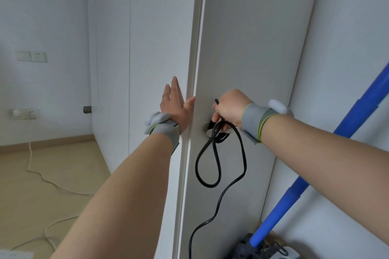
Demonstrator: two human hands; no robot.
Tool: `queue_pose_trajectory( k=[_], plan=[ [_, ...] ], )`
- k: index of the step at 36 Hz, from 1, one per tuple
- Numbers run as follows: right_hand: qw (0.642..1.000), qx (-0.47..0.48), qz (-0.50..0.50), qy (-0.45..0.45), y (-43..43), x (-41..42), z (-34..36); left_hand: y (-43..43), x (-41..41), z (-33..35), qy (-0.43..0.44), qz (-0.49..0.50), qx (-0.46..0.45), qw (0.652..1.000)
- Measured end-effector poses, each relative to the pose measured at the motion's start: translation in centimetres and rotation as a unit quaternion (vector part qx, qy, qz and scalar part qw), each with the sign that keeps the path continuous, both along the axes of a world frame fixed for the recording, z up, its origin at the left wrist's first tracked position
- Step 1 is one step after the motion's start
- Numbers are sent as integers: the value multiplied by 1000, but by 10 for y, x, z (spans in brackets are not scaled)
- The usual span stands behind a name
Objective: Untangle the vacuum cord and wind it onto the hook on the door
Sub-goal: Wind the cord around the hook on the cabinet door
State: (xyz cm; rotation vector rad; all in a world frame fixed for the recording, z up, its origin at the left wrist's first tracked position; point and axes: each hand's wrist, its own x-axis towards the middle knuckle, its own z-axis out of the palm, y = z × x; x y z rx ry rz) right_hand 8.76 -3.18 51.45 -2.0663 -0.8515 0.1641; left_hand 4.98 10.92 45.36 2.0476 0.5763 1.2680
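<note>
Cord [245, 162]: black, thin; slack loops hang from the hook [207, 131] on the door [242, 48], tail trailing downward.
Right hand [229, 109]: my fingers [216, 111] curl round the cord at the hook.
Left hand [174, 105]: my fingers straight, pressed flat against the door's edge.

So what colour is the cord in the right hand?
Black; the thin black cord shows best in the head view.

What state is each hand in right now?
Left hand: open, straight fingers flat against the white door panel.
Right hand: closed, gripping the thin black vacuum cord at the round door hook.
</note>
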Motion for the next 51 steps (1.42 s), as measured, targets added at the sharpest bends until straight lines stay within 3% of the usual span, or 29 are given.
queue_pose_trajectory(
  k=[10, 18, 22, 25, 30, 35, 41, 51],
  plan=[
    [995, -50, 34, -82, -1, -5, -49, 0, -1, -1, -6, -5, -6, 1000],
    [997, 13, 52, 54, 8, -1, -90, 1, -1, -1, -2, -7, -2, 1000],
    [983, 66, 42, 168, 13, 1, -105, 0, -2, -2, -3, -10, -3, 1000],
    [976, 68, 35, 205, 16, 5, -116, -1, -3, -2, -2, -10, -2, 1000],
    [986, 27, 27, 164, 13, 23, -123, -1, -3, 0, -2, -10, -2, 1000],
    [993, -72, 28, 92, 8, 35, -135, -1, -3, -1, -5, -9, -2, 1000],
    [995, -86, 0, 50, 9, 45, -140, -1, -2, -1, -4, -8, -2, 1000],
    [967, -47, 7, 250, 9, 53, -152, -2, -3, -1, -5, -7, -1, 1000]
  ],
)
